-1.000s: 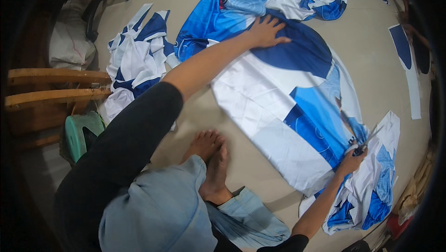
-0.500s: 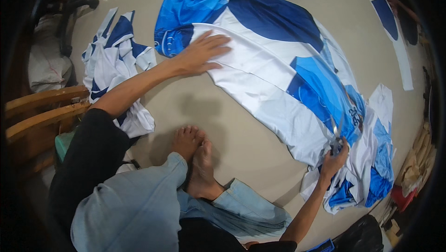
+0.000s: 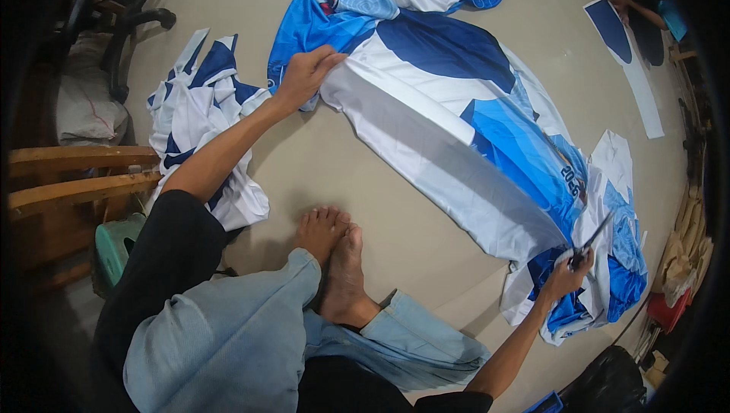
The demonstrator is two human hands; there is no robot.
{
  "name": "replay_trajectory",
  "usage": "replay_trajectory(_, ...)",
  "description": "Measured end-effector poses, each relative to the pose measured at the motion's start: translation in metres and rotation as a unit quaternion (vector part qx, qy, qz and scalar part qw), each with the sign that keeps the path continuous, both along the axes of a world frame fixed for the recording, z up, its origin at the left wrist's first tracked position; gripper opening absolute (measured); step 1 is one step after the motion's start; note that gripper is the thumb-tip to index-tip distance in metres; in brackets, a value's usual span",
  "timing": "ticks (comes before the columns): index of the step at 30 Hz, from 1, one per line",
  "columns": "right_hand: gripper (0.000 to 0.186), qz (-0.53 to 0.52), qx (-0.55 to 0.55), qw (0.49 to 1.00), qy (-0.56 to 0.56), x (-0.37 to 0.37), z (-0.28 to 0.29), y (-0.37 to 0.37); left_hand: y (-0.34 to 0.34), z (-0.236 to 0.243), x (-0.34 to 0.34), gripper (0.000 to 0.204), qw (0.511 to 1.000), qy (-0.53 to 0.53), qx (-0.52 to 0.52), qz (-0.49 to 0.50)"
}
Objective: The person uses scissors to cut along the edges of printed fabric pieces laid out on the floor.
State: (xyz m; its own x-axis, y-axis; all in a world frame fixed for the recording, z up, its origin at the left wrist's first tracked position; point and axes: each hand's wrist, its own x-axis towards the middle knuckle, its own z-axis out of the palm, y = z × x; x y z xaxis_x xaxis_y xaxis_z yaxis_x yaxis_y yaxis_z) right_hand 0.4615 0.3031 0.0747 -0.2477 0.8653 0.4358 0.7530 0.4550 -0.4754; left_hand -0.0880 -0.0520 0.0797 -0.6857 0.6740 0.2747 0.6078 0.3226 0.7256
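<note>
Left grip (image 3: 308, 77), left of upper centre, is closed on the edge of the white-and-blue cloth (image 3: 433, 120); half a second ago that hand was spread open over it. That edge now stands raised and looks pulled straight toward the right grip (image 3: 566, 276), at lower right, which is wrapped around scissors (image 3: 595, 238) pointing upper right. The cloth's long axis slants from upper centre to lower right.

The fabric sheet (image 3: 426, 109) lies on the floor (image 3: 380, 223) before my feet (image 3: 346, 280), between the left cloth heap (image 3: 201, 124) and right cloth heap (image 3: 623, 238).
</note>
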Motion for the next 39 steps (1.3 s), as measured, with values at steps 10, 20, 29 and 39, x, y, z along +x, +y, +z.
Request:
replay_trajectory(10,0.053,-0.036,-0.123,0.981,0.146,0.109,0.061,-0.170,-0.148,0.087,0.069,0.016,0.999,0.005,-0.035,-0.025)
replay_trajectory(20,0.054,0.025,-0.164,0.967,0.193,0.102,0.044,-0.124,-0.122,0.055,0.052,0.020,0.996,0.028,-0.053,-0.061)
replay_trajectory(29,0.044,0.023,-0.102,0.994,-0.015,-0.004,0.001,-0.008,-0.041,-0.007,-0.003,0.034,0.985,0.100,-0.137,-0.010)
replay_trajectory(39,0.039,-0.065,-0.039,0.979,-0.191,-0.064,-0.022,0.035,0.035,-0.043,-0.043,0.037,0.974,0.142,-0.174,-0.038)
